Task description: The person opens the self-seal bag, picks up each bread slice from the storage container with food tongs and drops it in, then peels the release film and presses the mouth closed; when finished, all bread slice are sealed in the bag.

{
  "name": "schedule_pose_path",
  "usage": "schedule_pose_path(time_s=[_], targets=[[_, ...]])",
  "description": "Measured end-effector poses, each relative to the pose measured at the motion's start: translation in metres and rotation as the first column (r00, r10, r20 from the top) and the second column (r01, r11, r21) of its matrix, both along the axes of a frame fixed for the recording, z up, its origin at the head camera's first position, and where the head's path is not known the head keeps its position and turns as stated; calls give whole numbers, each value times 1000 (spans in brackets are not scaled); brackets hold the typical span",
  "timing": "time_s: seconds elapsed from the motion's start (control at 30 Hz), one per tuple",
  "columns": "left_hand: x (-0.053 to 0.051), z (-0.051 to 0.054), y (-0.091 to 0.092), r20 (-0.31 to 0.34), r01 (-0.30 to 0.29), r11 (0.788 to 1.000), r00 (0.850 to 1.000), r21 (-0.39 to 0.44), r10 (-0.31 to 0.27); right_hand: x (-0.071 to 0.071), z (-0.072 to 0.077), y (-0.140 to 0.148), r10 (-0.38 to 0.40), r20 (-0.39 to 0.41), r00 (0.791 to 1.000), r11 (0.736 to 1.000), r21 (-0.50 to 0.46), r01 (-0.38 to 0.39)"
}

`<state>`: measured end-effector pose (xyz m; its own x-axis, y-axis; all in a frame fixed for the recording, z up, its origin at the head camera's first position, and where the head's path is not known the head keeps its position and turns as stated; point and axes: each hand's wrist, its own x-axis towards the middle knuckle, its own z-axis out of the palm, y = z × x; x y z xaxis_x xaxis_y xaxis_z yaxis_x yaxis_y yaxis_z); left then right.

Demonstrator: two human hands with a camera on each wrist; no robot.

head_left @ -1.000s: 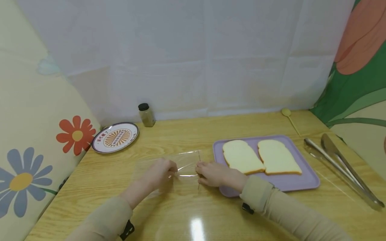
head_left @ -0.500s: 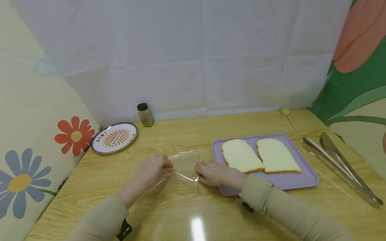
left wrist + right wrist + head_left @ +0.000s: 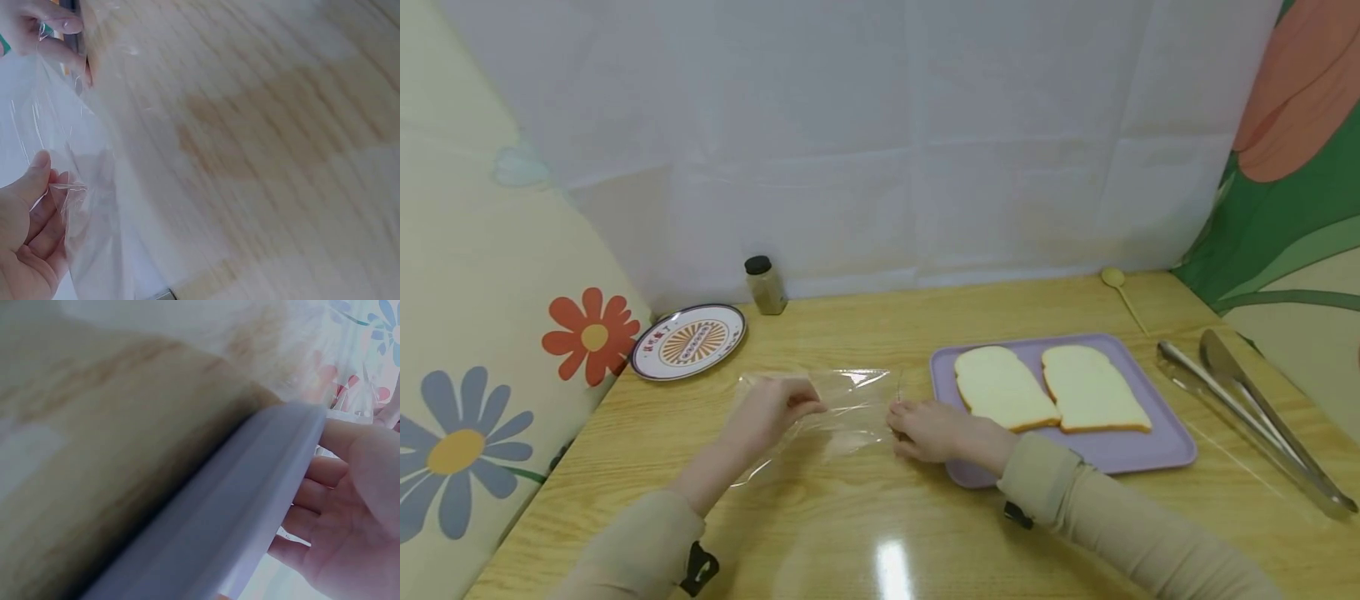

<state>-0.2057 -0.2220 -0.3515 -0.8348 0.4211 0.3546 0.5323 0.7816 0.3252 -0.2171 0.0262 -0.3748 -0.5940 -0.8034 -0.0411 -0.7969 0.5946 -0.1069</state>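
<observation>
Nearest, two beige sleeves reach forward from the near side of the lilac rectangular tray. The left hand, well left of the tray, has thumb and fingers bent together, pinching the clear, crinkled plastic film. The right hand is at the tray's left edge, its forearm crossing the near-left corner; curled fingers appear to hold the film's right edge, though the contact is partly hidden.

The film lies left of the tray, stretched between the hands. Handling it seems an early stage: part is lifted, but whether it is a bag or single sheet, or opened, I cannot tell. Both white, brown-crusted bread slices lie flat on the tray, outside the film. The long metal tongs, right of the tray, and the round patterned plate, far left of it, are untouched.
</observation>
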Motion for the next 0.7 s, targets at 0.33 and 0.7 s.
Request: schedule_pose_path(time_s=[0.33, 0.7], targets=[[-2, 9, -5, -70, 6, 999, 998, 34, -4, 0, 0, 1, 19, -39, 999, 999, -33, -20], [-3, 3, -7, 53, 84, 996, 995, -40, -82, -11, 4, -1, 36, 64, 997, 983, -184, -23]])
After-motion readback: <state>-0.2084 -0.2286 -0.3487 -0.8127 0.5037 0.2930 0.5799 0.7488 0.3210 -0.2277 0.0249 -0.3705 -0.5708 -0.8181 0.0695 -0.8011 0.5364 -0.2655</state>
